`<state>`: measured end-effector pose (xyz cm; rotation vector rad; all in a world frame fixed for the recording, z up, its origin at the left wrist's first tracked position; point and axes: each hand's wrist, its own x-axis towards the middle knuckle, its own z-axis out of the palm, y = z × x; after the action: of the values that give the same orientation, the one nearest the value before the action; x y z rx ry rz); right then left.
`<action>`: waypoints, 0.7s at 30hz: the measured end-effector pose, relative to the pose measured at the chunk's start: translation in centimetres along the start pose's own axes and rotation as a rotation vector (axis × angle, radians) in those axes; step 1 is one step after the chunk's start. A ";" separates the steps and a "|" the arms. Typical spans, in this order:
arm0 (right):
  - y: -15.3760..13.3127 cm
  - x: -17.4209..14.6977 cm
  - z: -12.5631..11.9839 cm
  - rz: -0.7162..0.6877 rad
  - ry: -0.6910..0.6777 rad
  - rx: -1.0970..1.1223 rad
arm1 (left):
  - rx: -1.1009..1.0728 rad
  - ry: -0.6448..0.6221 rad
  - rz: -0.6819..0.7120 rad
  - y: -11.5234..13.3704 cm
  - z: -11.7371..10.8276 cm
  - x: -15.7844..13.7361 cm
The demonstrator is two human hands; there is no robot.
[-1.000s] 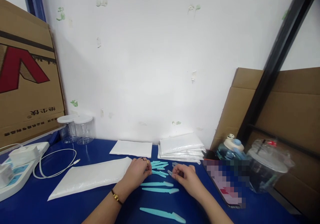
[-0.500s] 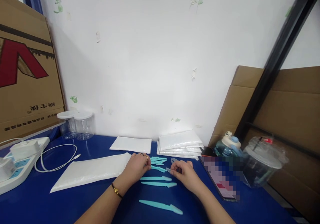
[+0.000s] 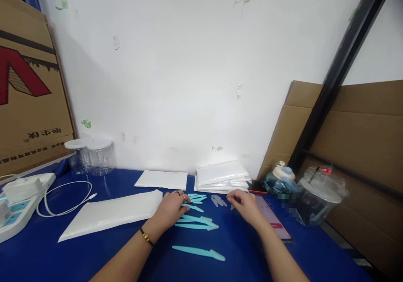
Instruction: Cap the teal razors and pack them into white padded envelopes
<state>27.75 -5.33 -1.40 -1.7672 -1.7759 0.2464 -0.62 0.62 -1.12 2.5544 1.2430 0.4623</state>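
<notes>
Turquoise eyebrow razors lie on the blue table in front of me, several in a loose row. The nearest eyebrow razor [image 3: 199, 252] lies apart from the others. My left hand [image 3: 171, 208] is closed around the handle end of one razor [image 3: 193, 207], whose blade end points right. My right hand [image 3: 243, 206] is to the right, its fingertips pinched together beside a small translucent blade cap [image 3: 232, 208]; whether they grip it is unclear. Between the hands lies a small group of translucent blade caps [image 3: 218, 201].
A white padded mailer [image 3: 110, 214] lies at left, another mailer [image 3: 161, 179] behind, and stacked mailers [image 3: 222, 176] by the wall. A phone [image 3: 272, 219] and lidded plastic tub [image 3: 319, 193] stand right. A power strip [image 3: 28, 210], cable and clear jars [image 3: 100, 160] are left.
My right hand has moved right, away from the razor in my left hand. The group of translucent caps between the hands is now uncovered. The view has shifted slightly.
</notes>
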 end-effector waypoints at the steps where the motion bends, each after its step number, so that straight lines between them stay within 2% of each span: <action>1: 0.8 0.2 -0.4 0.022 0.010 -0.043 | 0.032 0.014 -0.012 -0.3 0.1 0.1; 4: 2.4 0.3 -0.7 0.065 -0.049 -0.147 | 0.086 0.019 -0.029 -1.1 0.5 0.4; 8: 2.8 0.1 -0.2 0.067 -0.127 -0.179 | 0.092 0.003 -0.025 -1.1 0.7 0.6; 13: 2.6 -0.1 -0.1 0.037 -0.117 -0.125 | 0.081 -0.006 -0.015 -0.8 0.5 0.5; 15: 2.2 -0.1 0.0 0.007 -0.093 -0.010 | 0.075 0.004 0.005 -0.7 0.4 0.4; 18: 1.1 0.0 0.4 -0.026 -0.081 0.275 | 0.046 0.028 0.036 -0.4 0.2 0.3; 21: -0.2 -0.1 1.5 0.010 -0.079 0.528 | -0.041 0.045 0.030 0.0 0.0 0.3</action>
<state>26.82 -5.03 -2.50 -1.3983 -1.5666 0.7259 -0.44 0.80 -1.08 2.5447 1.1992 0.5483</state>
